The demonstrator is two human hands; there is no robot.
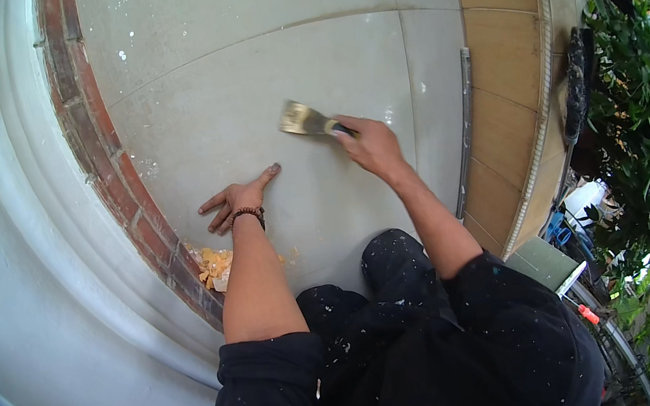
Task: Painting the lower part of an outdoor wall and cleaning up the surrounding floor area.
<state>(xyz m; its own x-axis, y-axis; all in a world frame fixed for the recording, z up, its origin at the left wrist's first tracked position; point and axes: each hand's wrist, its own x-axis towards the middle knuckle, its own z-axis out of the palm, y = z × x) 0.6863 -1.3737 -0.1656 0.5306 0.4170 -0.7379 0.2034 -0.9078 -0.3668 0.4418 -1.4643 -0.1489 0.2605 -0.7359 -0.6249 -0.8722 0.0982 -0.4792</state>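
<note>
My right hand (372, 144) grips the dark handle of a putty knife (303, 119), whose wide metal blade points to the left over the pale floor tiles (329, 63). Whether the blade touches the tile, I cannot tell. Lower and to the left, my left hand (239, 200) has its fingers spread on the tile and holds nothing; beaded bracelets circle its wrist. A pile of yellowish and white flakes (213, 267) lies beside my left forearm, against the brick edging (147, 233). White specks dot the tiles, mostly at the upper left.
A white moulded wall (18, 217) rises behind the bricks on the left. On the right, a long grey bar (465, 125) lies along the tan tiled border (502, 63). Beyond that are a paint roller (577, 83), a pale board (542, 265) and green plants (649, 91).
</note>
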